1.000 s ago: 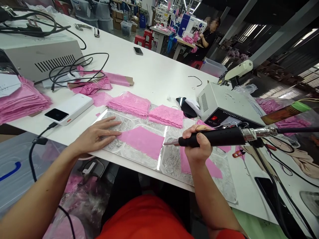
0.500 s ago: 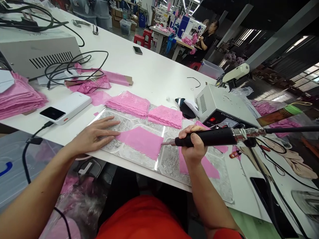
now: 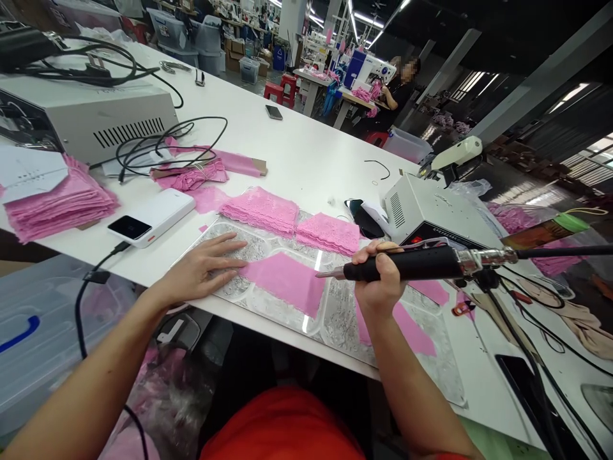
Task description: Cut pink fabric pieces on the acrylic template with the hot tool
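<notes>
My left hand [image 3: 211,267] lies flat with its fingers spread, fingertips at the left end of a pink fabric piece [image 3: 282,281]. The fabric rests flat on a clear patterned plate [image 3: 268,314]. In my right hand [image 3: 378,281] is a black corded hand tool [image 3: 407,265], my fingers wrapped round its barrel. Its metal tip touches or hovers just over the fabric's upper right corner; I cannot tell which. Behind the piece sit two stacks of pink lace pieces, a left stack [image 3: 261,211] and a right stack [image 3: 328,233]. Another pink piece [image 3: 412,329] lies partly behind my right forearm.
A grey control box [image 3: 431,198] stands at the right, near loose cables. On the left are a white power bank [image 3: 165,214], a pink fabric pile [image 3: 62,198] and a larger grey box [image 3: 115,115]. A phone [image 3: 274,112] lies farther back. A person [image 3: 400,89] sits at a sewing machine.
The whole view has shifted, so the table appears slightly farther right and lower. Both hands keep nearly the same places on the fabric, with the tool tip still at its upper right corner.
</notes>
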